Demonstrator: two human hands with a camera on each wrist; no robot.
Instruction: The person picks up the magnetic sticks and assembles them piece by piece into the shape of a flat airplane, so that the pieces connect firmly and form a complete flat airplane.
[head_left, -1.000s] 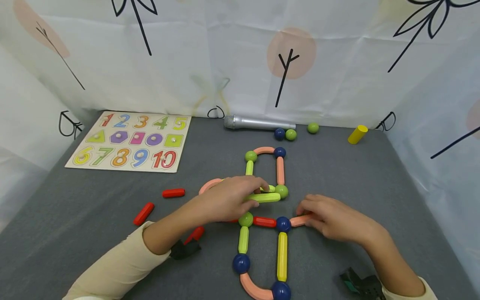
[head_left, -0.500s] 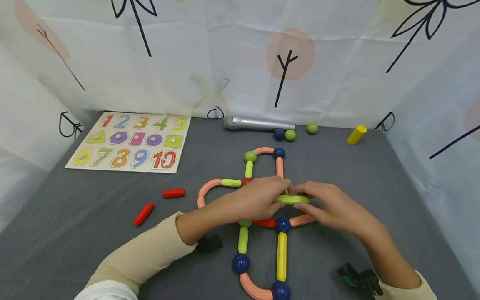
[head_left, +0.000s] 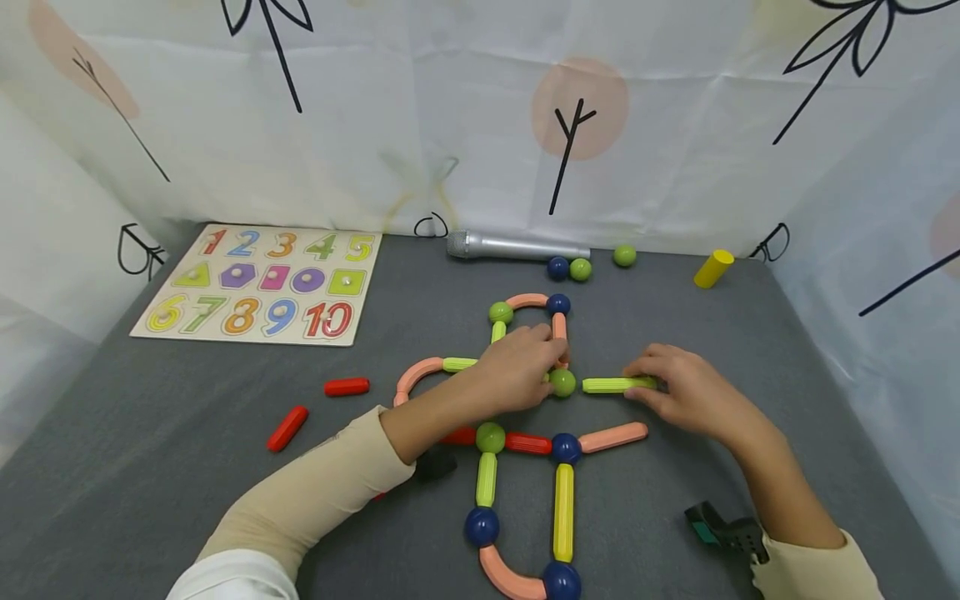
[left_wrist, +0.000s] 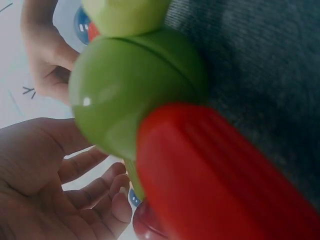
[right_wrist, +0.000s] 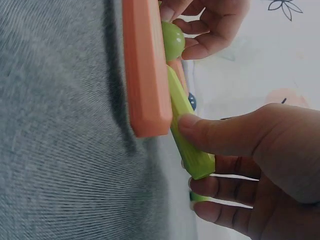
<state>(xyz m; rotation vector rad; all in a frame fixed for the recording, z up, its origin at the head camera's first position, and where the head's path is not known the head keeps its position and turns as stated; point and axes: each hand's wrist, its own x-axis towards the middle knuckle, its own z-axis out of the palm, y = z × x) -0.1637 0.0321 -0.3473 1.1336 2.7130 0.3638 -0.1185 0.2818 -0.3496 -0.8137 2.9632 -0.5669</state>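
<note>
In the head view, my right hand (head_left: 686, 387) pinches a light-green magnetic stick (head_left: 607, 386) between thumb and fingers. The stick's free end points left at a green ball (head_left: 562, 383), a small gap away. My left hand (head_left: 517, 371) grips around that ball, thumb on the near side and fingers on the far side; its palm hides nearby pieces. In the right wrist view, the light-green stick (right_wrist: 187, 135) runs toward the green ball (right_wrist: 173, 41), beside the left fingers. A salmon stick (head_left: 615, 437) juts right from a blue ball (head_left: 566, 448) nearer me.
Joined sticks and balls stretch down to a curved salmon piece (head_left: 510, 575). Loose red sticks (head_left: 287, 428) lie left. Behind are a number puzzle board (head_left: 255, 283), a silver microphone (head_left: 517, 246), spare balls (head_left: 580, 269) and a yellow cylinder (head_left: 714, 269).
The light-green stick was in my left hand, then between both hands; now my right hand alone has it, further right. My right hand left the salmon stick; my left moved to the green ball.
</note>
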